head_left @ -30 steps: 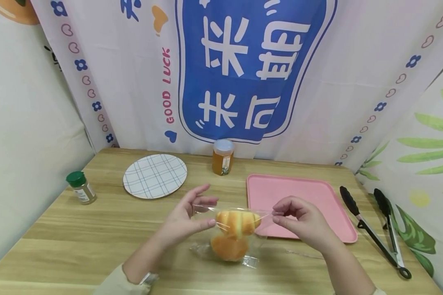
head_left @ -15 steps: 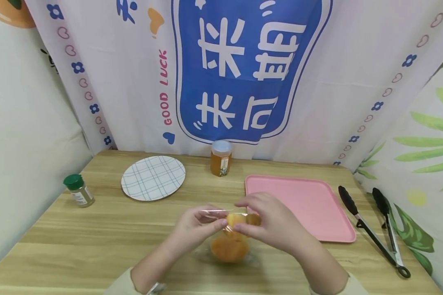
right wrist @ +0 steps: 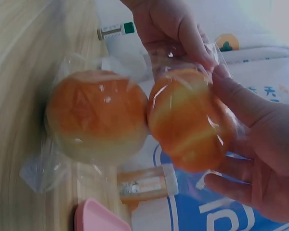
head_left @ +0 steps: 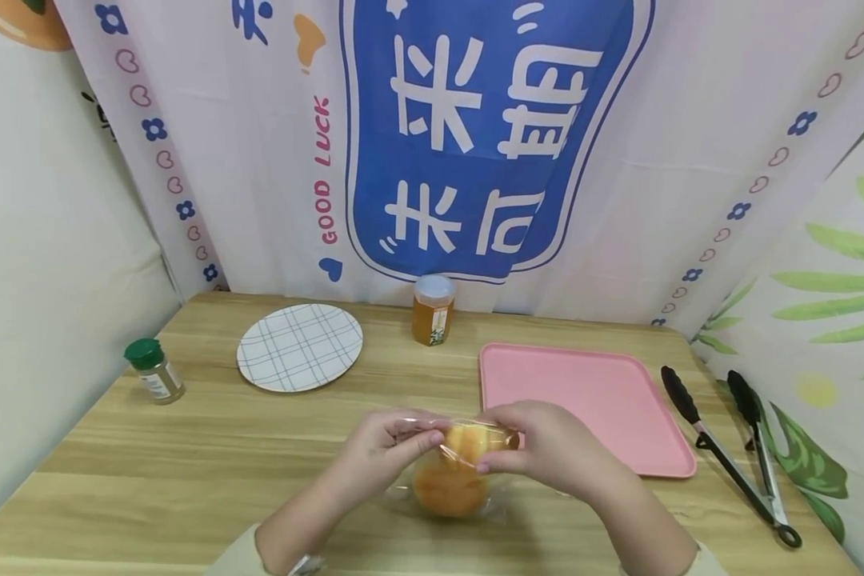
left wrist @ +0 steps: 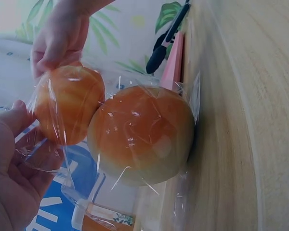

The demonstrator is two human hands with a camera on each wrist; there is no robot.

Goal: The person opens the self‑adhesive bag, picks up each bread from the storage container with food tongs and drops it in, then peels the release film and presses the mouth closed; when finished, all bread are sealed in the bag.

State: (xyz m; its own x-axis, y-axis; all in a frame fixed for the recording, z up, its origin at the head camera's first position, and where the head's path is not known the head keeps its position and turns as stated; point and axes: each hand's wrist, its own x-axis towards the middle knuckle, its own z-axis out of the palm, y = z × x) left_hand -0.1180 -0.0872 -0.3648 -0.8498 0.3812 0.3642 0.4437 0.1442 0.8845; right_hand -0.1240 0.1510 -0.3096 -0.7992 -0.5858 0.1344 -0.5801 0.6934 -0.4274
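A clear plastic bag (right wrist: 36,172) holds a round bun (left wrist: 140,134) and a croissant-shaped roll (right wrist: 190,122). The bun (head_left: 450,488) sits low, close to the wooden table, with the roll (head_left: 468,440) just above and behind it. My left hand (head_left: 378,450) pinches the bag's upper left side between thumb and fingers. On the other side, my right hand (head_left: 558,448) grips the roll's right end through the film, thumb in front and fingers behind. Where the bag's mouth lies cannot be made out clearly.
A pink tray (head_left: 583,392) lies behind my right hand, with black-and-steel tongs (head_left: 734,464) farther right. At the back stand a checked plate (head_left: 300,348) and an amber jar (head_left: 433,312). A green-capped spice bottle (head_left: 155,372) stands at the table's left edge.
My right hand has moved left from the bag's right edge onto the roll and then dipped slightly. My left hand has shifted right, its spread fingers closing on the bag.
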